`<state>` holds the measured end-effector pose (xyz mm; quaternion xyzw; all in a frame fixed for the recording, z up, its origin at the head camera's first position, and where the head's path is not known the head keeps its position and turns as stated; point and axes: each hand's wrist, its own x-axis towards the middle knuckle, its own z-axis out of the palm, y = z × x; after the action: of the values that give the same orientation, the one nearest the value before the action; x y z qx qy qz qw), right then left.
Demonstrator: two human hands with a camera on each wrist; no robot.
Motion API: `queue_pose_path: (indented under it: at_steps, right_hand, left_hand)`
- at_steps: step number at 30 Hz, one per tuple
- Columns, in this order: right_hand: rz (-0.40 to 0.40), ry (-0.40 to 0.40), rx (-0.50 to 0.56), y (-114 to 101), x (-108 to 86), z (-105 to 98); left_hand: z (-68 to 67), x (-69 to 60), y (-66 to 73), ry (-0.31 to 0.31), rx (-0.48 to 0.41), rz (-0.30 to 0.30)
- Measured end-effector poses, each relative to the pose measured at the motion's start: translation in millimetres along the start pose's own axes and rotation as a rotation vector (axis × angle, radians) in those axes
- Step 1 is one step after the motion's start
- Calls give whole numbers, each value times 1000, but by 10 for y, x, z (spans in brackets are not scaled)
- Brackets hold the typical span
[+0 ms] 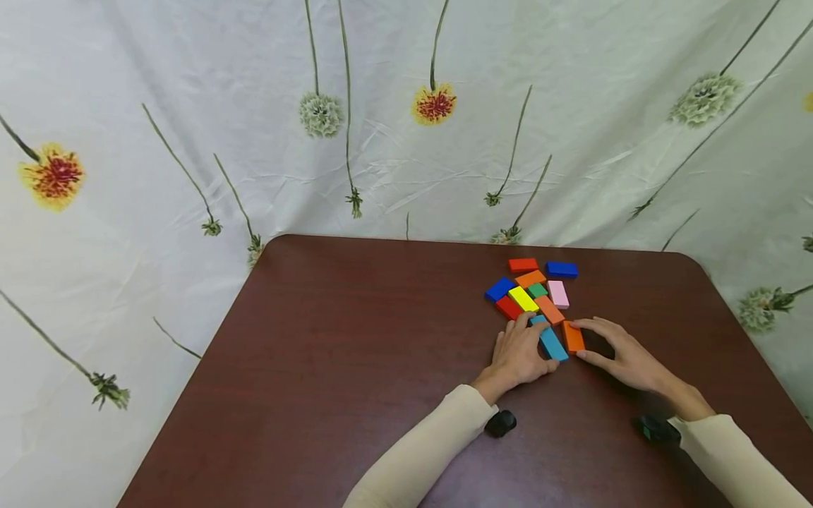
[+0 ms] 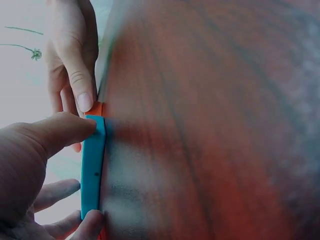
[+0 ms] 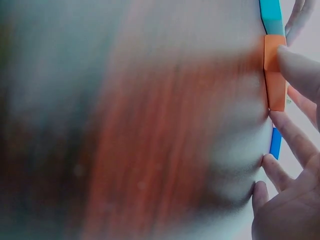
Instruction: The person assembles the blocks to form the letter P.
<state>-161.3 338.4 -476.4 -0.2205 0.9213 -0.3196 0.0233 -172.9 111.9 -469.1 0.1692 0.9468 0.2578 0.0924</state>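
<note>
My left hand (image 1: 519,353) holds a light blue block (image 1: 554,344) lengthwise, its thumb at the near end and fingers at the far end. In the left wrist view that block (image 2: 93,170) shows a small dark dot on its side. Just to its right, my right hand (image 1: 629,356) pinches an orange block (image 1: 574,337) between thumb and forefinger. Beyond the hands lie a salmon-orange block (image 1: 550,310), a yellow block (image 1: 524,299) and a red block (image 1: 508,308), close against one another. The right wrist view has the thumb on the orange block (image 3: 274,52).
Farther back lie a green block (image 1: 537,290), a pink block (image 1: 558,294), an orange block (image 1: 530,279), two blue blocks and another red block (image 1: 523,265). The brown table (image 1: 356,353) meets a flowered cloth (image 1: 394,162) at its far edge.
</note>
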Motion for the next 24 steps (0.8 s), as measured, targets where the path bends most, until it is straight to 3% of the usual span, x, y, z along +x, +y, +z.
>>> queue_pose_path:
  at_steps: [7,15,20,24]
  right_hand:
    - [40,-21,6,2,-18,-20]
    - [53,-29,-7,21,-18,-12]
    - [66,-34,-14,16,-10,-18]
    - [84,-46,-23,11,-13,-28]
  left_hand:
    - [26,-37,8,37,26,55]
    - [-25,-155,-30,38,19,142]
    - [-144,-256,-161,15,-6,171]
    - [-260,-372,-347,-5,-47,172]
